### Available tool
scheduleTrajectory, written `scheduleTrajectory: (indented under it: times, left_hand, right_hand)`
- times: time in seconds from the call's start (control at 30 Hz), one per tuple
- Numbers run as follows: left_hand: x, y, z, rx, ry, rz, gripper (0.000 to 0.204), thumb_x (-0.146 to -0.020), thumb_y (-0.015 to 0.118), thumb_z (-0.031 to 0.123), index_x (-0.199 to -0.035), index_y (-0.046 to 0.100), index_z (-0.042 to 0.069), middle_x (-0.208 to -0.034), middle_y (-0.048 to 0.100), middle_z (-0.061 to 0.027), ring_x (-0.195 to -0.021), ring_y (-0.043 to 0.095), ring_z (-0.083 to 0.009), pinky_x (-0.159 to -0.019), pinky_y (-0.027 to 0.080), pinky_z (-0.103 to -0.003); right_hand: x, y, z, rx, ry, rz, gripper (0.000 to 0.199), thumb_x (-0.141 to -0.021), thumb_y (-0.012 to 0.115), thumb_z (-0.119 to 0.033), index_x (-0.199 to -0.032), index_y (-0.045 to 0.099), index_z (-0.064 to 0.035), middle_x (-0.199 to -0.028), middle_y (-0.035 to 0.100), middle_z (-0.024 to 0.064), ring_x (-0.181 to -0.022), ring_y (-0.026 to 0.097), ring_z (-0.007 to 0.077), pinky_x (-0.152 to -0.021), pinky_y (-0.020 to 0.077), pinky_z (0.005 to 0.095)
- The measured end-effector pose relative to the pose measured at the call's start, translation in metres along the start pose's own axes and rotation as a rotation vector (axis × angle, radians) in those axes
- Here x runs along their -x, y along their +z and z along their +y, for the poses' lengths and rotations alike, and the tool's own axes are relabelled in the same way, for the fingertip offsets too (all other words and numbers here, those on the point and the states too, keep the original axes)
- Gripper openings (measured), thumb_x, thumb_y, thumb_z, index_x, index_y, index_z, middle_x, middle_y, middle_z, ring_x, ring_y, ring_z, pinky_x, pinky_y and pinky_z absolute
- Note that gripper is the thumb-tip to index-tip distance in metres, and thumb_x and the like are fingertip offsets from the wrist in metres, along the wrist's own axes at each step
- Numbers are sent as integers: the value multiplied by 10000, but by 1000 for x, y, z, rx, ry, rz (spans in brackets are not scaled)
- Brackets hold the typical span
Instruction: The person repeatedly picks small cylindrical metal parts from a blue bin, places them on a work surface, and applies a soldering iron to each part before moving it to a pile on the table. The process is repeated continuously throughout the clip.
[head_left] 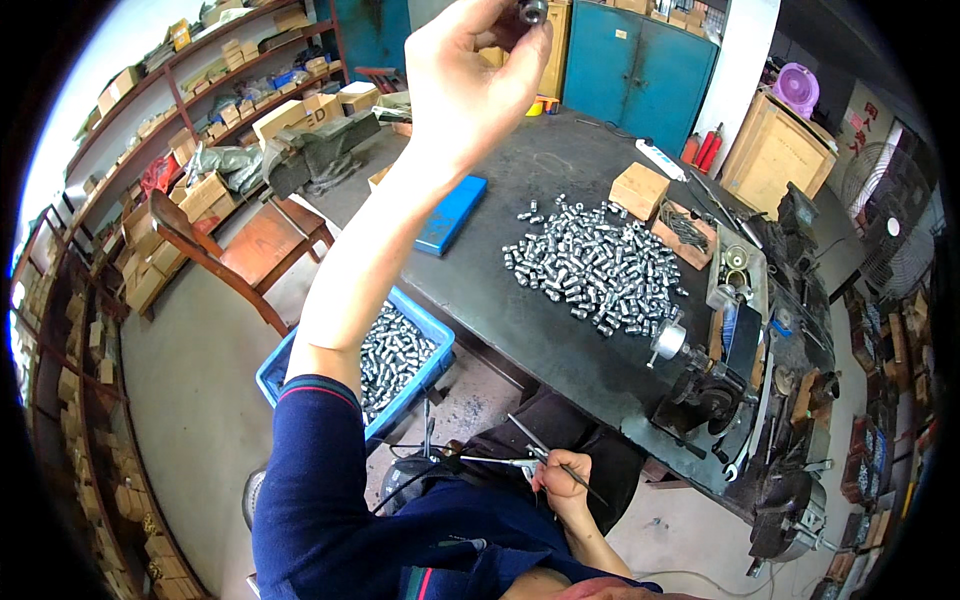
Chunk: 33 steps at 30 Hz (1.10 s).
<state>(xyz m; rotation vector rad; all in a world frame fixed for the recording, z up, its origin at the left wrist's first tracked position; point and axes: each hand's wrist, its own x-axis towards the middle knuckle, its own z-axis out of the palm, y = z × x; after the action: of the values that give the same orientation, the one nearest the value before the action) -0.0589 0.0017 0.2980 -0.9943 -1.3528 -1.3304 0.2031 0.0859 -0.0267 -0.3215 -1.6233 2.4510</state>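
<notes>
Left hand (465,75) is raised high above the counter's (520,300) left edge, fingers pinched on a small metal fitting (532,10), while a thin rod (555,460) is gripped low by the right hand (560,485).

The person wears a dark navy long-sleeved top. Its left sleeve (305,480), in the lower left of the frame, is pushed up above the elbow and ends in a ribbed cuff edged with a thin red stripe. Beyond the cuff the forearm is bare up to the left hand (470,75) at the top centre. A short red and white stripe marks the top at the lower centre. The right hand (562,478), at the lower centre, and its forearm are bare.
</notes>
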Motion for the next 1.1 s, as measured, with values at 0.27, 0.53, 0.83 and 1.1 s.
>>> scheduleTrajectory:
  times: [0.27, 0.53, 0.83, 1.1]
  left_hand:
    - [-13, 3, 16, 216, 47, 51, 267, -786, 614, -32, -1045, 586, -90, -818, 642, -57, -710, 582, -57, -614, 479, -186]
    - [-11, 7, 12, 80, 250, 65, 274, -761, 639, -18, -1031, 609, -57, -795, 651, -67, -698, 589, -58, -645, 490, -204]
    - [64, 23, -8, -39, 68, -173, 226, -741, 710, 105, -927, 651, -9, -668, 620, -37, -587, 554, -59, -527, 450, -218]
    - [307, 45, -57, -30, -634, -935, 245, -684, 722, 188, -816, 667, -11, -565, 608, -110, -481, 581, -153, -489, 465, -295]
  right_hand:
    - [-2, 2, -1, -28, -18, -39, 244, -703, 448, 34, -485, 380, -54, -498, 449, 58, -433, 445, 121, -409, 395, 257]
    - [-1, 1, 2, -39, -2, -2, 227, -709, 439, 26, -503, 389, -55, -517, 463, 67, -440, 444, 121, -409, 393, 257]
    - [2, -7, -3, 36, -34, 19, 253, -697, 486, -13, -476, 370, -60, -475, 440, 57, -423, 439, 123, -399, 377, 254]
    - [15, -16, 0, -7, 4, 76, 267, -706, 486, 32, -489, 358, -57, -508, 429, 48, -444, 416, 113, -403, 387, 254]
